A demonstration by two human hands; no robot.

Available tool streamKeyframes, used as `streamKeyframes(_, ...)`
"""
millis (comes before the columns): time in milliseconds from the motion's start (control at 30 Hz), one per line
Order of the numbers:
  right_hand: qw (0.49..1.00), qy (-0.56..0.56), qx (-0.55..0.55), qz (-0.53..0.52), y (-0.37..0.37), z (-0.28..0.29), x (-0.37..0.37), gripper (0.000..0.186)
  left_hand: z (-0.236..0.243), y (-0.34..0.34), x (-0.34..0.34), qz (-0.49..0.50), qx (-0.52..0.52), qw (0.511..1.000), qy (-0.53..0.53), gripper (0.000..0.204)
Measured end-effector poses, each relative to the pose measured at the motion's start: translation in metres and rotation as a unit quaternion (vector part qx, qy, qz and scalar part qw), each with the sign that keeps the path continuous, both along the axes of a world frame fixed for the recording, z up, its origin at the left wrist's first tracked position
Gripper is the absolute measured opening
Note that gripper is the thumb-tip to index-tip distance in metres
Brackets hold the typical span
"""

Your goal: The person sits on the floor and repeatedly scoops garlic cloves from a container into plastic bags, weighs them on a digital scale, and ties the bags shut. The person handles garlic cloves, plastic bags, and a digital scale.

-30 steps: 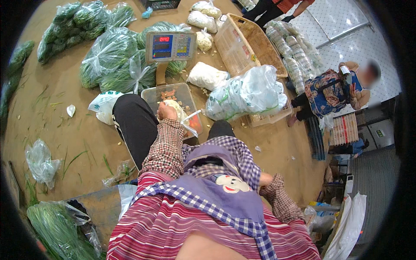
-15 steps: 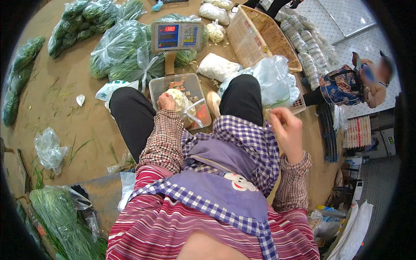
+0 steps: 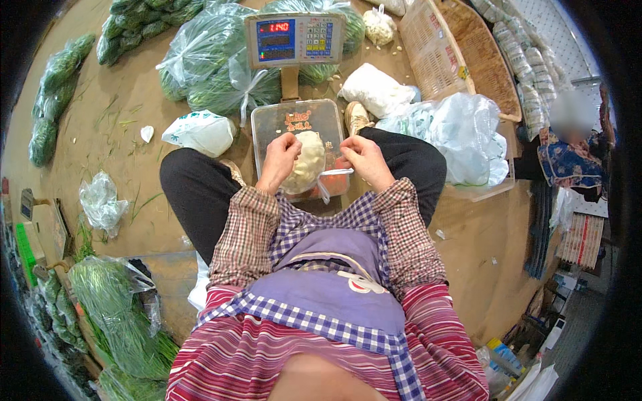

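Observation:
A clear plastic bag of pale peeled garlic cloves (image 3: 309, 166) rests on the flat platform of a weighing scale (image 3: 266, 115) between my knees, its knotted end toward the lower right. My left hand (image 3: 279, 160) is closed in a pinch at the bag's upper left edge. Just right of the bag, my right hand (image 3: 366, 159) has its fingertips pressed together; whatever they hold is too small to make out. Behind the platform stands the scale's display (image 3: 294, 39), lit with red digits.
Big clear bags of green vegetables (image 3: 234, 83) lie behind the scale. A white bag (image 3: 200, 132) sits by my left knee, another white bag (image 3: 376, 90) behind my right. Right of them are a bluish plastic bag (image 3: 465, 137) and a plastic crate (image 3: 435, 50). Another person (image 3: 572, 150) is at far right.
My right hand has come from the right side in to the bag. My left hand has stayed at the bag. The view has shifted, and the display's digits have changed.

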State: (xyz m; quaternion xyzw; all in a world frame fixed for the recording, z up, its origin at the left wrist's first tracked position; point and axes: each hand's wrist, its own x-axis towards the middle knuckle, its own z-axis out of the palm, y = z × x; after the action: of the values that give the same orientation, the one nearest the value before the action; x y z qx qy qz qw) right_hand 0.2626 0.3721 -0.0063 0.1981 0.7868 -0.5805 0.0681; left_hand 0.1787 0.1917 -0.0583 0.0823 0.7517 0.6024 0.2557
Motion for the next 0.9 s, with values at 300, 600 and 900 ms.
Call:
streamKeyframes(300, 0.995, 0.012, 0.102, -0.001, -0.020, -0.071, -0.026, 0.012, -0.022, -0.009, -0.011, 0.025, -0.013, 1.000, -0.003, 0.011)
streamKeyframes(600, 0.994, 0.060, 0.034, 0.089, -0.047, -0.059, -0.050, 0.046, -0.012, -0.022, -0.003, -0.036, -0.043, 0.979, 0.198, 0.010)
streamKeyframes(900, 0.976, 0.100, 0.172, 0.084, -0.052, -0.089, -0.070, 0.012, -0.015, -0.048, -0.023, 0.224, -0.100, 0.958, 0.148, 0.017)
